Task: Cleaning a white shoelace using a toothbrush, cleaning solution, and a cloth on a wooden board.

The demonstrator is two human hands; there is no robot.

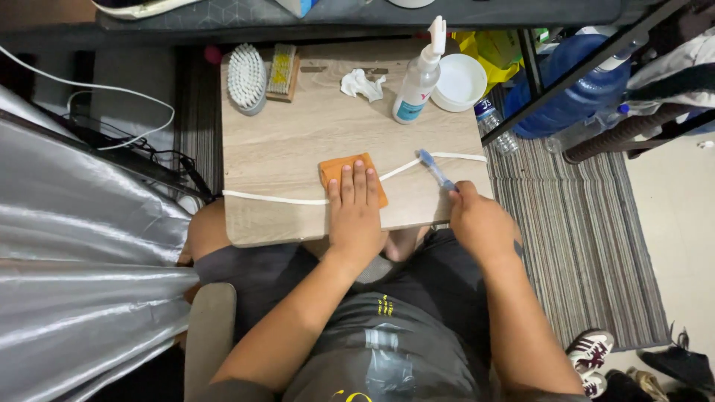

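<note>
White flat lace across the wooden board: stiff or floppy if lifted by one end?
Probably floppy: the white flat lace lies in a wavy line across the wooden board. Likely light, too; it looks thin. It may resist pulling, since the left hand presses an orange cloth over it.

Spray bottle (414, 85), white bowl (462, 82), brushes (246, 77)

A small wooden table (298, 141) carries a white brush (246, 77), a wooden-backed brush (282, 71), a crumpled tissue (362, 84), a spray bottle (418, 80) and a white tub (459, 82). A white lace (275, 199) crosses it under an orange cloth (337, 170), possibly a sponge.
</note>
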